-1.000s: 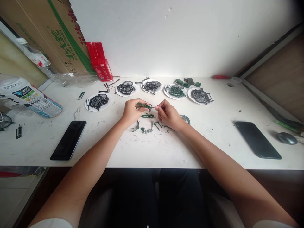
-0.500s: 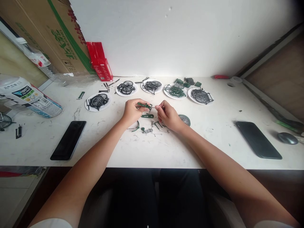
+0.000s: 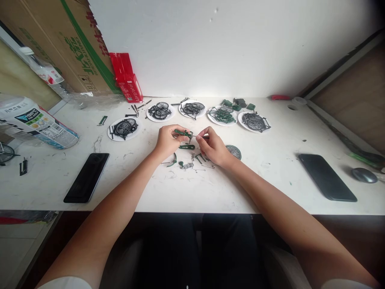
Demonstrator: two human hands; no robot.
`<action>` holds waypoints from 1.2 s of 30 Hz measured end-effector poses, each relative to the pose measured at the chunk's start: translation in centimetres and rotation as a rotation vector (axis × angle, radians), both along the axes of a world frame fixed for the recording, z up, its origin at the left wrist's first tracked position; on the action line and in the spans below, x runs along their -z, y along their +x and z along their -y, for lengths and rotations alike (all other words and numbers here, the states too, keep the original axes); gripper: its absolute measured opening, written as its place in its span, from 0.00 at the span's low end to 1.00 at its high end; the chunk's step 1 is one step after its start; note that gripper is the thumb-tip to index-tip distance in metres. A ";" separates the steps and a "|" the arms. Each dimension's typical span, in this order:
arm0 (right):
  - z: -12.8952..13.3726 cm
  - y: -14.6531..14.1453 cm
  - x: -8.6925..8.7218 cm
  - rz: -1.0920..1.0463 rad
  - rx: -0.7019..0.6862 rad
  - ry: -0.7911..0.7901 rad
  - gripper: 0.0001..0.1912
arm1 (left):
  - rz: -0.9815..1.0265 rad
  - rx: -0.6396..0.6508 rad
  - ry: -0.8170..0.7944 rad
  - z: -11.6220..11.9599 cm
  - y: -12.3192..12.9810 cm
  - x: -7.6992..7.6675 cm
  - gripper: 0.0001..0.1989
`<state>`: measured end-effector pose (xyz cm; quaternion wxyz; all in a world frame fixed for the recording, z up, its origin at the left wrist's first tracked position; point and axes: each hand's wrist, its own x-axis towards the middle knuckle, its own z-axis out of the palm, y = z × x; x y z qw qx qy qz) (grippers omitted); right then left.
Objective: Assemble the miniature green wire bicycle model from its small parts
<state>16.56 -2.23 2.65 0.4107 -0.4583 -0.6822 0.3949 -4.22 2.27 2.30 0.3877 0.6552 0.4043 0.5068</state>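
Above the white desk (image 3: 180,192), my left fingers (image 3: 183,138) pinch a small green part (image 3: 180,132), best kept still, while my right fingers (image 3: 201,140) close around a thin dark tool (image 3: 206,137), best aimed straight at the part's near end.

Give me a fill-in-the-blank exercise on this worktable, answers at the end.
The person's left hand holds a small part coloured ____.
The round white plates bearing parts number ____.
The small dark computer mouse lies to the ____ of the flat dark rounded slab.
The small open box beside the big brown carton is ____.

Answers: green; five; right; red.
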 end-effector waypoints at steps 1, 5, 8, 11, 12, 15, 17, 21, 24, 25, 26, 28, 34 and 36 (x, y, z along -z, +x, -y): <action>0.0 0.0 0.0 -0.006 -0.008 -0.007 0.25 | -0.001 0.000 0.001 0.0 0.0 0.0 0.08; -0.2 0.2 0.3 -0.013 -0.043 -0.036 0.24 | -0.012 -0.012 -0.004 -0.1 -0.1 0.1 0.08; -0.3 0.4 0.5 -0.012 -0.070 -0.016 0.23 | -0.011 -0.019 -0.016 -0.1 -0.1 0.1 0.09; -0.4 0.5 0.4 0.004 -0.078 -0.008 0.23 | -0.007 -0.017 -0.019 -0.2 -0.1 0.2 0.09; -0.3 0.5 0.2 0.010 -0.080 -0.010 0.23 | -0.008 -0.016 -0.019 -0.2 -0.1 0.2 0.09; -0.3 0.5 0.0 0.015 -0.085 -0.019 0.24 | -0.016 -0.016 -0.016 -0.2 -0.2 0.3 0.09; -0.3 0.5 -0.1 0.015 -0.086 -0.021 0.24 | -0.019 -0.015 -0.015 -0.2 -0.2 0.3 0.09; -0.3 0.6 0.0 0.034 -0.087 -0.013 0.23 | -0.015 -0.007 -0.011 -0.2 -0.2 0.3 0.09; -0.3 0.6 -0.1 0.044 -0.082 -0.011 0.23 | -0.018 -0.009 -0.015 -0.2 -0.2 0.3 0.09; -0.3 0.6 -0.1 0.047 -0.080 -0.012 0.23 | -0.020 -0.009 -0.018 -0.2 -0.2 0.3 0.09; -0.3 0.6 -0.1 0.050 -0.079 -0.013 0.22 | -0.022 -0.011 -0.020 -0.2 -0.2 0.2 0.09; -0.2 0.6 -0.1 0.053 -0.077 -0.012 0.23 | -0.023 -0.012 -0.022 -0.2 -0.1 0.2 0.09; -0.3 0.7 0.1 0.052 -0.076 -0.011 0.22 | -0.020 -0.007 -0.024 -0.2 -0.1 0.3 0.11; -0.3 0.7 0.1 0.055 -0.076 -0.010 0.22 | -0.019 -0.005 -0.025 -0.2 -0.2 0.3 0.10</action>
